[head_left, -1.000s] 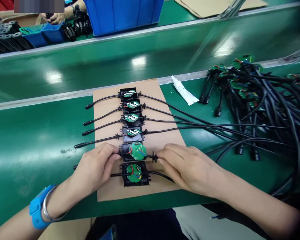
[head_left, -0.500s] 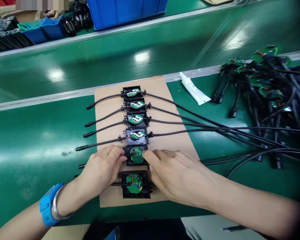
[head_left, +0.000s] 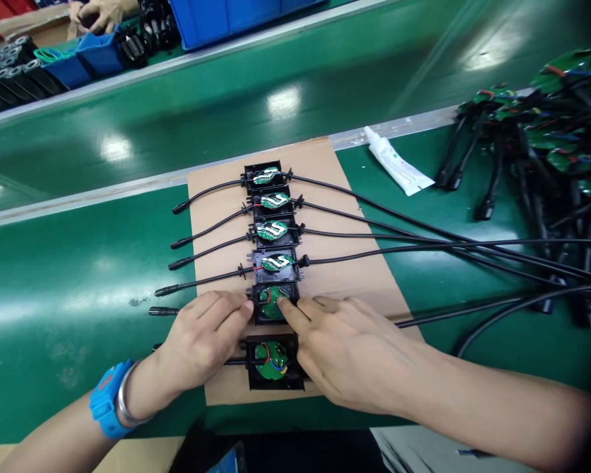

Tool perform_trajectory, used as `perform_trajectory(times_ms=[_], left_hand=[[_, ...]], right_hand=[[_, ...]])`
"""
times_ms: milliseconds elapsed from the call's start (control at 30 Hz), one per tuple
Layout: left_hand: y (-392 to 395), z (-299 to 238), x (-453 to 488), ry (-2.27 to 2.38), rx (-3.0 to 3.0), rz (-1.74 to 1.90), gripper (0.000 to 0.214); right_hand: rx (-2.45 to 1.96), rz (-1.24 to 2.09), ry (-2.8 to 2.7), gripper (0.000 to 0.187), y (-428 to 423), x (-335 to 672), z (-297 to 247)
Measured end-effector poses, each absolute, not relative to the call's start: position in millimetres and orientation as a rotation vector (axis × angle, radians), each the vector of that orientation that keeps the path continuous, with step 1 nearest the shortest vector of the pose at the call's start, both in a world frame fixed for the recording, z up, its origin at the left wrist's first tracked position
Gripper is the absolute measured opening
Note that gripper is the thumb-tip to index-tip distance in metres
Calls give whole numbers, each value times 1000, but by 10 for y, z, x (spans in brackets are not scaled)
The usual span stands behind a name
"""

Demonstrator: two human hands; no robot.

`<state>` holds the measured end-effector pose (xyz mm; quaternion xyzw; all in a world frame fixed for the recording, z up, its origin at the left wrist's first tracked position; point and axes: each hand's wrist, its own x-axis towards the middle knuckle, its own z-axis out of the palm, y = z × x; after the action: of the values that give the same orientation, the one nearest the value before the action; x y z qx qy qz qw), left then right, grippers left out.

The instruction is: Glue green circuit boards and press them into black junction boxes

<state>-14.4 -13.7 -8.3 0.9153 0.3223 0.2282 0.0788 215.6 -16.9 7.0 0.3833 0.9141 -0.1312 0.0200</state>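
Several open black plastic cases (head_left: 278,270) form a column on a cardboard sheet (head_left: 339,197), each with a green circuit board and black cables. My left hand (head_left: 209,332) is closed in a pinch at the left edge of the second-nearest case (head_left: 263,318), where its cable (head_left: 163,311) enters; the exact grip is hidden. From the other side, my right hand (head_left: 345,341) has its index fingertip on that case's circuit board (head_left: 270,303), the other fingers curled by the right edge. The nearest case (head_left: 300,380) holds a board (head_left: 270,371) with red, blue and yellow wires.
A white tube (head_left: 398,167) lies beyond the cardboard. At the right is a heap of cabled circuit boards (head_left: 566,138), with long cables (head_left: 473,246) running toward it. Across the green channel stand a blue bin (head_left: 246,20), small blue trays (head_left: 98,56) and another person's hands (head_left: 103,13).
My right index fingertip has shifted from the board's right edge onto its face. My left fingers have stayed by the case's left side. The view has shifted slightly.
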Motion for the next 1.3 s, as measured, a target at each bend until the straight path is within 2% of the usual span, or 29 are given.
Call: perform_trajectory(times_ms=[267,433,533,633,767,900,1100,1200,1300], left_hand=[[-121,-160,-146,882,2903,537,14],[-118,-53,-24,939,3072,224,24],[-104,46,-14,983,2934,192,26],[-70,113,-5,1057,2789,321,20],[-15,54,59,774,2756,345,17],[-10,-70,95,703,2750,281,21],[-48,-82,93,741,2737,221,24],[-54,-68,101,772,2743,193,28],[-63,-72,120,769,2752,182,43]], right_hand=[[1216,-401,2949,48,-205,2154,35],[1187,-470,2878,47,-208,2128,43],[1214,-538,2825,46,-190,2145,62],[1281,-727,2770,38,-135,2218,126],[1444,-906,2590,19,-95,2322,238],[1390,-832,2679,5,-157,2342,198],[1505,-445,3047,16,-172,2340,-48],[1531,-539,2946,15,-118,2383,-93],[1448,-582,2905,15,-81,2404,-100]])
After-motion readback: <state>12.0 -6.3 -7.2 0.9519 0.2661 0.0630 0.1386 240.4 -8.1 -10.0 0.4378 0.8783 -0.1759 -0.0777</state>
